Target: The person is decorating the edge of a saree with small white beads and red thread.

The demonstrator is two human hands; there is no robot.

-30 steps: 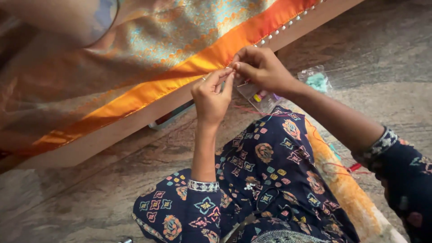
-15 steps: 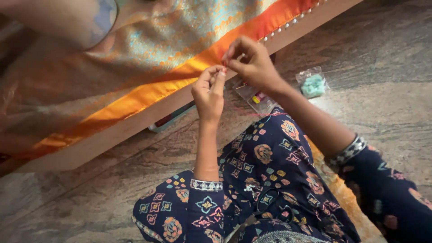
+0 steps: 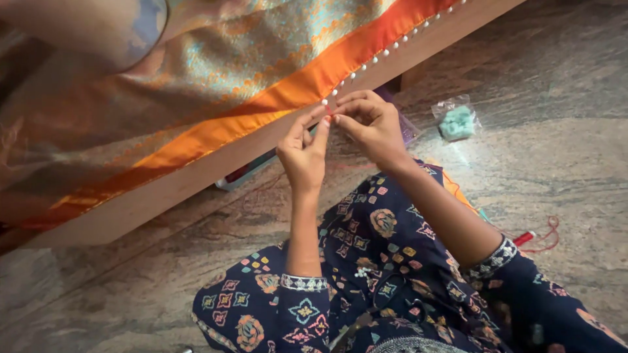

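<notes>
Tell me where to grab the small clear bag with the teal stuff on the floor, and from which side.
Pinch the bag at its empty clear top corner, coming straight down from above. It lies flat on the stone floor with the teal lump bulging in the middle, so the loose film at the edge probably lifts easiest. It sits apart from the right hand and the wooden frame, so nothing blocks it.

Both hands — left hand [image 3: 302, 151], right hand [image 3: 371, 122] — now pinch together at the orange border [image 3: 261, 104].
</notes>
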